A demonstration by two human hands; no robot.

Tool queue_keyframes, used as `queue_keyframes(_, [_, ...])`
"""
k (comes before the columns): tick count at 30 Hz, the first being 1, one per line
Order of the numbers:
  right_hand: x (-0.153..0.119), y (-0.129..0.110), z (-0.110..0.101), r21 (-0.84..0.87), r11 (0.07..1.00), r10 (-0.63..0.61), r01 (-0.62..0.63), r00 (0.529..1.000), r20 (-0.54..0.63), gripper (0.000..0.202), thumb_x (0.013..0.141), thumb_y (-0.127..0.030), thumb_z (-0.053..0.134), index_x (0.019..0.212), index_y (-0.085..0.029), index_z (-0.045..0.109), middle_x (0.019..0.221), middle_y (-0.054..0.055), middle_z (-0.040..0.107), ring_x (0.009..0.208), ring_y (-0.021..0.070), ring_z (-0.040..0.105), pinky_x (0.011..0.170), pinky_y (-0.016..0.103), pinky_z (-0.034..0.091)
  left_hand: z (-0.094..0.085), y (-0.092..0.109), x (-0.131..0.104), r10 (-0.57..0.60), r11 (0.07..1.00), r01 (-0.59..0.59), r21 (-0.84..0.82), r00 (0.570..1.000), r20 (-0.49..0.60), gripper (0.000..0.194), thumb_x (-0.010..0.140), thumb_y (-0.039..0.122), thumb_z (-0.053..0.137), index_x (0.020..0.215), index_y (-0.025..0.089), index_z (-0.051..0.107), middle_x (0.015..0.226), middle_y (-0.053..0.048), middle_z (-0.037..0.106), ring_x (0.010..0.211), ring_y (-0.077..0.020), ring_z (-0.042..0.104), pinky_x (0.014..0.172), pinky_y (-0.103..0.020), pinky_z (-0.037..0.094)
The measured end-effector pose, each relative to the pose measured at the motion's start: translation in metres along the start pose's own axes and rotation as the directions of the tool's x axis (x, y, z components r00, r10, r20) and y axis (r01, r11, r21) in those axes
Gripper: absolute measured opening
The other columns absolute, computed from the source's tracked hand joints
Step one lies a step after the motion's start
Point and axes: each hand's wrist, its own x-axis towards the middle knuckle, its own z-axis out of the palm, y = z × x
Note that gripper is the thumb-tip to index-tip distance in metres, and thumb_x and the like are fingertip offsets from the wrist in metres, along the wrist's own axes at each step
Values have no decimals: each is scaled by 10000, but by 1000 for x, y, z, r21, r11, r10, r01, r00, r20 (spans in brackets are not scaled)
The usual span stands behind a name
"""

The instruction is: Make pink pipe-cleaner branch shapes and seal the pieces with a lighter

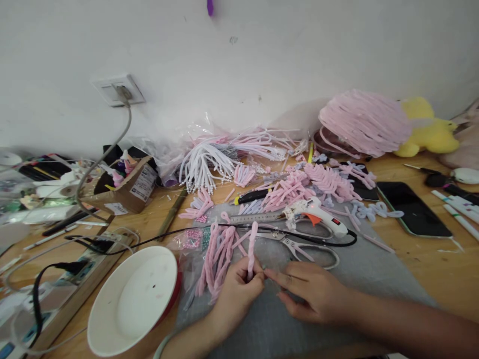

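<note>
Head view. The left hand (239, 286) is closed, gripping a pink twisted pipe cleaner (252, 244) between thumb and fingers, above the grey work mat (374, 279). The piece stands near upright in view, its long axis running from the fist towards the wall, the free tip leaning slightly right. Its lower end is hidden in the grip. The right hand (314, 291) has its index finger extended to just beside the left fingertips, thumb held apart; whether it pinches anything I cannot tell. Similar pink twists (217, 259) lie beside the left hand, partly covered by it. Beyond, a black cable (284, 230) crosses the scissors (299, 247), and their blades are hard to make out. Both forearms are cut off by the picture's edges.
</note>
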Motion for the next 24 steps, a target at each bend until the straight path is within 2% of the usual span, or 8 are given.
queue_keyframes(4, [0,0,-5,-32,999,-44,43,999,-24,351,850,-252,419,1152,-126,545,639,29,585,578,138,516,516,240,360,1,0,-2,-6,1000,6,-18,1000,-4,198,586,313,517,510,188,384,512,49,333,517,-96,289,504,-215,246])
queue_keyframes(10, [2,0,-12,-36,996,-83,82,996,-23,426,838,-265,418,1241,-136,476,639,27,596,558,144,531,500,244,372,4,0,-5,2,998,-1,-62,1000,7,204,586,315,526,504,183,394,508,49,348,512,-92,297,506,-215,245])
queue_keyframes(13, [2,0,-12,-23,997,-79,79,996,-36,390,844,-270,407,1192,-136,519,624,28,594,550,145,535,496,246,377,3,0,-5,-3,996,3,-87,1000,2,208,585,310,540,502,183,396,501,54,343,504,-88,290,502,-217,240])
queue_keyframes(17, [1,0,-14,112,993,-43,49,998,-54,280,862,-241,375,947,-152,626,566,18,572,525,126,521,496,230,379,-1,-7,-1,24,987,-30,-156,999,-44,204,598,289,568,516,173,422,507,54,382,500,-81,317,501,-211,249])
queue_keyframes(20, [1,0,-16,262,965,-8,31,996,-87,241,855,-189,385,780,-165,613,568,14,583,544,106,532,528,205,398,-6,-9,4,19,946,-56,-320,993,-117,211,646,282,562,550,177,405,493,66,386,468,-71,309,470,-202,235])
queue_keyframes(24, [1,2,-14,336,929,200,-157,975,-99,128,814,-241,495,709,-178,530,603,6,589,550,100,539,530,190,423,-22,4,9,22,864,-83,-496,991,-129,172,696,249,523,580,177,418,424,92,303,397,-61,227,420,-192,189])
